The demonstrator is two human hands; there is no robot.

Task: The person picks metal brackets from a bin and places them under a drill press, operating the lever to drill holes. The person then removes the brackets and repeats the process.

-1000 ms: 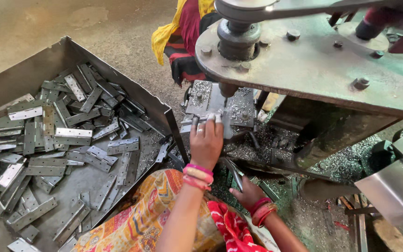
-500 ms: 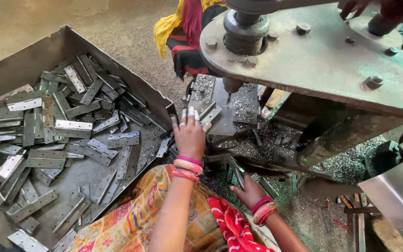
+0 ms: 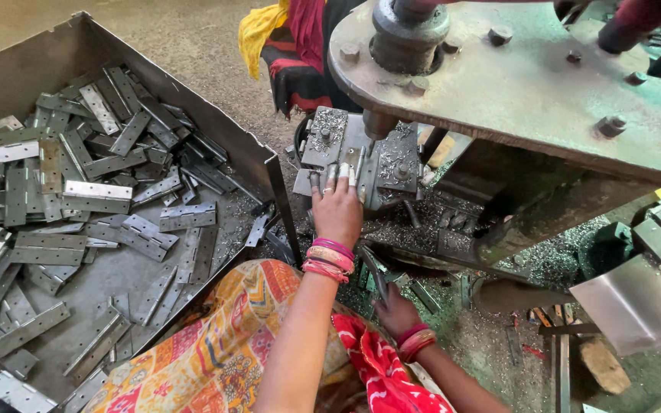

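Observation:
My left hand (image 3: 337,210), with pink bangles and taped fingertips, rests its fingers on a flat metal hinge piece (image 3: 352,159) lying on the press die (image 3: 392,164), just under the punch (image 3: 380,122). My right hand (image 3: 394,310) hangs lower, near my lap, and grips a narrow metal strip (image 3: 372,269) that points up towards the die. The left hand looks pressed down on the piece rather than closed round it.
A large grey metal tray (image 3: 265,164) on the left holds several hinge plates (image 3: 97,195). The heavy press arm (image 3: 529,92) overhangs the die. Metal shavings (image 3: 552,264) cover the floor. Yellow and red cloth (image 3: 284,34) lies behind; another person's sleeve (image 3: 636,19) shows at the top right.
My left hand has stayed at the die, shifting slightly left and then back with its fingers further onto the piece. My right hand has kept its place with the strip.

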